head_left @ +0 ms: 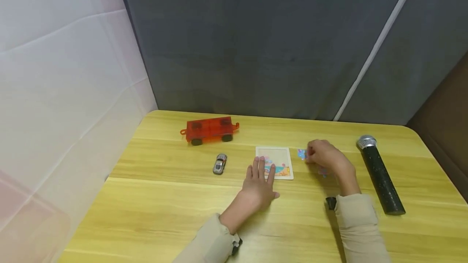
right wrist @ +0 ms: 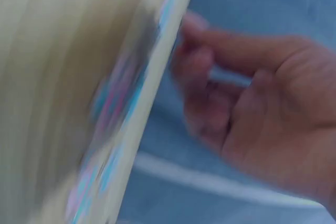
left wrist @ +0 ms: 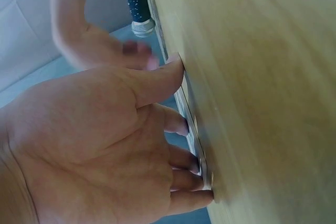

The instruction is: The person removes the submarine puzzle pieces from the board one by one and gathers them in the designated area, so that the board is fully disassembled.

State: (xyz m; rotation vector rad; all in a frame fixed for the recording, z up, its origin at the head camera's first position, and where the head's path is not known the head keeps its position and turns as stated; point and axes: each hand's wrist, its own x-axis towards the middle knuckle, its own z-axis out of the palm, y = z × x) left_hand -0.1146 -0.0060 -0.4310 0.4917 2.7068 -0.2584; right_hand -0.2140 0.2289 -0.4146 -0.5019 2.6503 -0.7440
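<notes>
A square jigsaw board [head_left: 280, 156] with a pale rim lies mid-table, its lower part filled with a coloured picture. My left hand [head_left: 257, 186] rests on its left side with fingers spread and straight; the left wrist view shows the palm and the fingertips down at the board. Right of the board, my right hand [head_left: 327, 158] pinches a blue and pink jigsaw piece [head_left: 301, 154] between thumb and fingers, low over the table. More jigsaw pieces [head_left: 323, 172] lie partly hidden under the right wrist. Blur softens the right wrist view, where pieces [right wrist: 113, 98] lie on the tabletop.
A silver toy car [head_left: 219, 164] and a translucent red toy wagon [head_left: 209, 129] stand to the left. A black microphone [head_left: 382, 177] lies at the right. Behind the wooden table [head_left: 153, 206] rises a dark grey panel [head_left: 256, 44]; a white wall [head_left: 66, 72] bounds the left.
</notes>
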